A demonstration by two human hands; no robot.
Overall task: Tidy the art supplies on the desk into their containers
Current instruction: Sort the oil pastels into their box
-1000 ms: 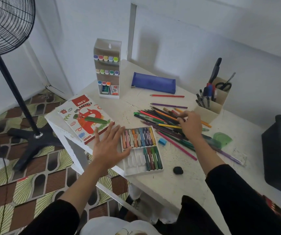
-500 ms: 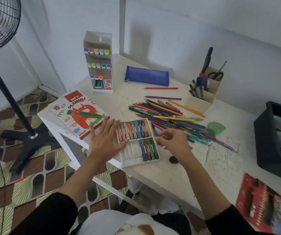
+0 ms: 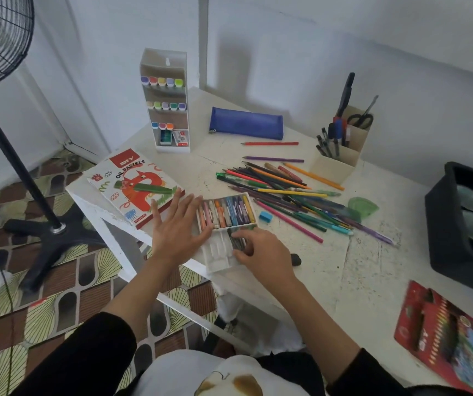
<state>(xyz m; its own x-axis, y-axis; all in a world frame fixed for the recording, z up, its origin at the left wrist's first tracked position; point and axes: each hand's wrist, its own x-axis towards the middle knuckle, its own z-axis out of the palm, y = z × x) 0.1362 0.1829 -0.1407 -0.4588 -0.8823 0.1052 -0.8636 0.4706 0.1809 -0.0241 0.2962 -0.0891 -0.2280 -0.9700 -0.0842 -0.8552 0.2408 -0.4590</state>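
On the white desk (image 3: 329,278), the flat left hand (image 3: 176,230) presses the pastel tray (image 3: 218,262) while the right hand (image 3: 263,256) pinches pastels (image 3: 235,239) inside.

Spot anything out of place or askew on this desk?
Yes. The coloured pencils lie in a loose, crisscrossed heap on the desk, outside any container. The pastel tray sits skewed right at the desk's near edge, with empty slots in its lower row.

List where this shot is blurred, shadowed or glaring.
Head view: motion blur smears the right hand and the dark pastels under it, so its grip is unreadable; the red cardboard pencil box at the lower right is smeared too; the tall white marker rack throws a soft wall shadow; no glare.
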